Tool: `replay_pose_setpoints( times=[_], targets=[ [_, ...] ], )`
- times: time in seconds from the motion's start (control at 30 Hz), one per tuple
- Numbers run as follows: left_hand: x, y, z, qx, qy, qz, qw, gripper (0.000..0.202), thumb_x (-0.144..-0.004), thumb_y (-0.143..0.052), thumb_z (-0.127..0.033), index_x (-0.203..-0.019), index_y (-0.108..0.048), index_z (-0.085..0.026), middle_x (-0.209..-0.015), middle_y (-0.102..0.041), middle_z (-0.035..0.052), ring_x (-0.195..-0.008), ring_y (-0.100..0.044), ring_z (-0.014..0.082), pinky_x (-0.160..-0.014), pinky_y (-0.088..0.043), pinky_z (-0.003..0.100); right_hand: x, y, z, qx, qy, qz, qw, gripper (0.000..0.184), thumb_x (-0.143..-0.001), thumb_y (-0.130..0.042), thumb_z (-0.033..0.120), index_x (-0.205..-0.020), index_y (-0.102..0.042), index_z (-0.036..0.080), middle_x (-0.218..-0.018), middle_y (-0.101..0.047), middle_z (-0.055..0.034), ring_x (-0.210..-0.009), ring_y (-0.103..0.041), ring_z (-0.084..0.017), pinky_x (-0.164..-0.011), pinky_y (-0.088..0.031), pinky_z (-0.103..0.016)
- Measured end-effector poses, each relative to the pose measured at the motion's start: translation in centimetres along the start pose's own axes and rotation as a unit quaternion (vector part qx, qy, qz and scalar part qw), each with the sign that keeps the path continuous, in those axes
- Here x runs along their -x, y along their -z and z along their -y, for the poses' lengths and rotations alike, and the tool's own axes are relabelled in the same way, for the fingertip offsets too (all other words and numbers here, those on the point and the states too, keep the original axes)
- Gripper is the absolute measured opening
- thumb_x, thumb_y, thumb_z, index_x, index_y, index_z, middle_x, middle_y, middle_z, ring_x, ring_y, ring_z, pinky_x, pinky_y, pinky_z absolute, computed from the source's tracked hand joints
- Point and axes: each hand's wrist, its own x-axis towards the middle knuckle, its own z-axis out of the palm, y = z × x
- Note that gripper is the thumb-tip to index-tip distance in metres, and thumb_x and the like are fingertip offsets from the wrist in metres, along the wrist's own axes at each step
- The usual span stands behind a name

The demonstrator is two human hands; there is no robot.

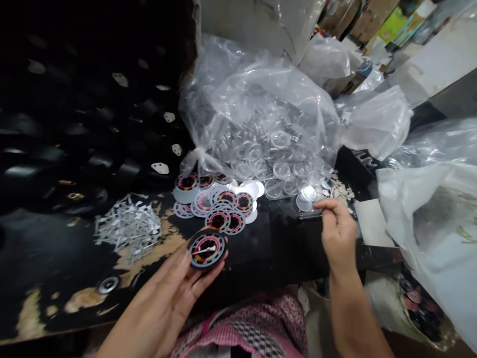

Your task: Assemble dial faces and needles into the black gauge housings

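Note:
A round black gauge (207, 248) lies in my left hand (182, 278), the fingers wrapped round its rim. Its dial faces up, with a red and yellow scale and a white pointer across it. My right hand (338, 226) has thumb and forefinger pinched at the edge of a shiny round disc (305, 198); whether they grip it is hidden. Just beyond the left hand lie loose printed dial faces (218, 220), overlapping in a pile. Behind them, a clear plastic bag (257, 94) holds many transparent round covers (280, 140).
Small metal pointer-like pieces (128, 226) lie heaped at left on the worn black bench (268, 253). Black round housings (26, 171) with pale plates fill the far left. A metal ring (108, 285) sits near the front edge. White plastic bags (421, 199) crowd the right.

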Motion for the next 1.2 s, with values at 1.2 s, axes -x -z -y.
replay_pose_setpoints(
  times=[1.2],
  targets=[
    [0.2, -0.9, -1.6, -0.005, 0.006, -0.018, 1.0, 0.031, -0.069, -0.087, -0.035, -0.095, -0.077, -0.023, -0.104, -0.079, 0.0051, -0.099, -0.075, 0.0282, -0.079, -0.065, 0.033, -6.7, -9.0, 3.0, 0.162, -0.023, 0.203, 0.965, 0.027, -0.091, -0.059, 0.014, -0.116, -0.069, 0.013, -0.11, -0.064, -0.0129, -0.098, -0.064, -0.023, -0.095, -0.049, -0.042]
  ],
)
